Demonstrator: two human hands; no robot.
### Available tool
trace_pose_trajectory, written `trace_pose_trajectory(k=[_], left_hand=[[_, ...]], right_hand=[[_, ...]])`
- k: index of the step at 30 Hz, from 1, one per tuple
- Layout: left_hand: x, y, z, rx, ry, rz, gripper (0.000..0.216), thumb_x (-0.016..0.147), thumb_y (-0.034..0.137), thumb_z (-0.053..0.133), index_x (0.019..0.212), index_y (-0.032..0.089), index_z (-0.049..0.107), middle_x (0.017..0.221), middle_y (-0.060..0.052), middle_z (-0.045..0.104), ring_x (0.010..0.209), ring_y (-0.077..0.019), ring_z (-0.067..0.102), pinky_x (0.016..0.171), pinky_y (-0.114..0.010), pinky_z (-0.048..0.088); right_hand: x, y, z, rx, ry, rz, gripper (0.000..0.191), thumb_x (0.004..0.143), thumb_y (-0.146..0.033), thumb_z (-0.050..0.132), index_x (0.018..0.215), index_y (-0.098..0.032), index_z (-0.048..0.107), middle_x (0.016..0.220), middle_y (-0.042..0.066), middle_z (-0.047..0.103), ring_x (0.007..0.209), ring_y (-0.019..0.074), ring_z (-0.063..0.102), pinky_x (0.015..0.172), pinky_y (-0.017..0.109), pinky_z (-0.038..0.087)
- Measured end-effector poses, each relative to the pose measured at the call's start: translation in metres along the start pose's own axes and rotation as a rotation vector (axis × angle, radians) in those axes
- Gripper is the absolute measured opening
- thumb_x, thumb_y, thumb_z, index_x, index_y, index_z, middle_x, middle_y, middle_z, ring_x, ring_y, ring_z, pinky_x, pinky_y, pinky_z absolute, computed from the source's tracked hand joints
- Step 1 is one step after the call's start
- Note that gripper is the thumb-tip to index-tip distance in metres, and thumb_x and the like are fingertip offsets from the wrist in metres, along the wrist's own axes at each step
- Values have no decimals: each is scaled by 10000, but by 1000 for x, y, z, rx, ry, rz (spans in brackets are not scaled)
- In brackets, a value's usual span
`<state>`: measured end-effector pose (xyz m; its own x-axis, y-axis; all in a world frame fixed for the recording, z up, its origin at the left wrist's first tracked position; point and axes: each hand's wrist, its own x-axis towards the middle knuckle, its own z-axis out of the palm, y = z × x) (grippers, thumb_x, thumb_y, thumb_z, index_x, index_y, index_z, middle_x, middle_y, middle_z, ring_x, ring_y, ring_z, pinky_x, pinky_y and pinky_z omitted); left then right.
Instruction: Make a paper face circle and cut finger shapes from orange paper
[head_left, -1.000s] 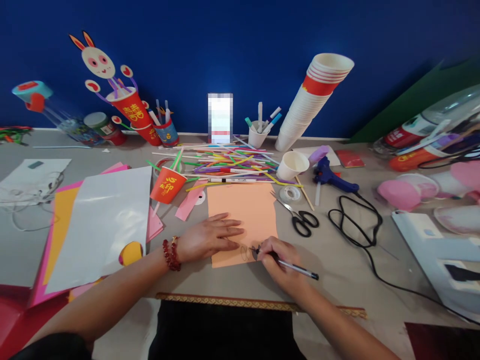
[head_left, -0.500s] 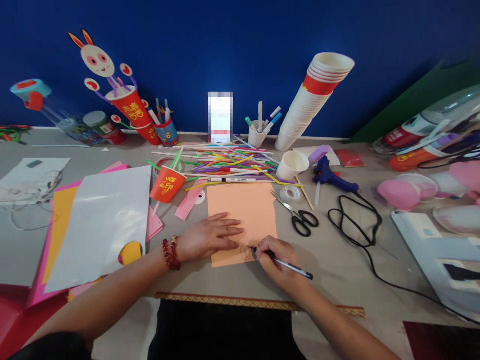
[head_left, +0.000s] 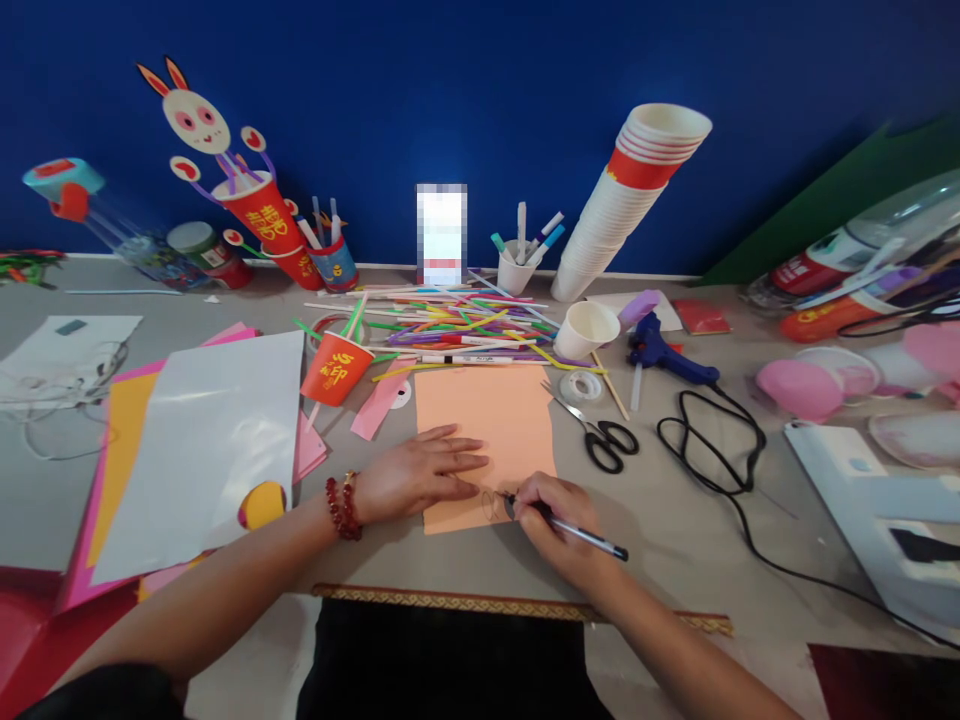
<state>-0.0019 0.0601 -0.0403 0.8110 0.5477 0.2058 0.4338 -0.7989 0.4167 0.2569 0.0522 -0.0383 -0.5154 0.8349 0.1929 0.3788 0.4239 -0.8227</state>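
A sheet of orange paper (head_left: 487, 415) lies on the table in front of me. Flat on its left part rests my left hand (head_left: 420, 470), fingers spread and holding nothing. My right hand (head_left: 559, 510) grips a pen (head_left: 589, 540) with a clear barrel and black end, its tip at the paper near the lower right edge. Small dark outlines, rounded in shape, show on the paper between the two hands. Just right of the sheet lie scissors (head_left: 606, 440) with black handles, blades toward the paper, and a roll of tape (head_left: 581, 385).
Behind the paper lies a heap of coloured pipe cleaners (head_left: 465, 325). A red paper cup (head_left: 336, 368) leans at its left, a white cup (head_left: 587, 330) at its right. Farther right is a blue glue gun (head_left: 664, 350) with a looping black cord. Layered sheets (head_left: 217, 440) cover the left side.
Almost nothing differs. Both hands and the pen keep their places on the paper; the whole view has shifted very slightly.
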Motion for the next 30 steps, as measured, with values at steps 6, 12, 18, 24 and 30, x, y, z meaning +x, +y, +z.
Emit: trace_pose_trajectory(k=[6,12,18,24,30], left_hand=[[0,0,-1,0,1,-5,298,958,150,414,1102,235,661,1409,-52,542,1394,-209,376,1178,-485,257],[-1,-1,0,0,-7,-11,307,947,143,422,1116,248,655,1412,-49,539,1399,-202,368,1182,-482,249],[0,0,0,-2,-2,-7,297,961,152,414,1104,235,661,1412,-52,539,1398,-207,370,1183,-481,249],[0,0,0,-13,6,-12,292,962,160,422,1110,246,658,1409,-56,542,1401,-193,364,1187,-471,243],[0,0,0,-10,3,-11,306,953,145,416,1117,250,651,1409,-54,542,1401,-198,365,1180,-479,254]], right_hand=[[0,0,0,-24,4,-6,151,807,-131,470,687,-217,504,588,-22,571,527,131,508,543,236,371],[-1,0,-1,-9,10,-21,159,798,-117,459,681,-217,499,581,-26,554,520,128,493,538,238,363],[-1,-1,-2,9,18,-31,160,805,-125,470,676,-214,501,579,-28,531,526,130,493,540,240,359],[-1,-1,-1,24,15,-40,160,799,-124,462,671,-216,486,571,-33,506,512,125,470,526,240,349],[-2,0,-1,28,12,-36,172,806,-132,468,656,-217,463,562,-37,481,506,124,460,523,238,335]])
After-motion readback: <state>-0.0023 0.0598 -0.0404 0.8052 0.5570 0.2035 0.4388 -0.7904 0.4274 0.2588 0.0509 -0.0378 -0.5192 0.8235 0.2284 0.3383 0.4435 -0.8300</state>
